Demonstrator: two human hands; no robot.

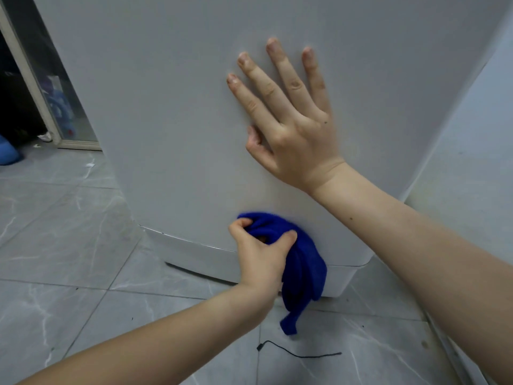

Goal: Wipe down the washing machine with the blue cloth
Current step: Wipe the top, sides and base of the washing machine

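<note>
Two hands, head view: both were in frame, one arm coming in from the lower left and the other from the lower right.
Left hand: fingers and thumb were curled round the bunched top of the blue cloth, gripping it tight.
Blue cloth: the wad was pressed against the washing machine low on its front, just past the left fingertips. The loose tail hung down to the right of the left wrist, over the base panel and toward the floor.
Right hand: it was released and held nothing. The palm lay flat on the machine's front with fingers straight and spread, thumb tucked at its left side.
Hand spacing: the right hand sat above the left, apart from it and not touching the cloth.
Washing machine: the grey-white front filled the area behind both hands. A seam to the base panel ran level with the left knuckles.
Floor: grey marbled tiles lay under and left of the left arm.
Black cord: a thin piece lay on the tile below the cloth tail, not touching it.
Wall: pale, to the right of the right forearm.
Door frame: far left of both hands, with a blurred blue object on the floor beside it.
</note>
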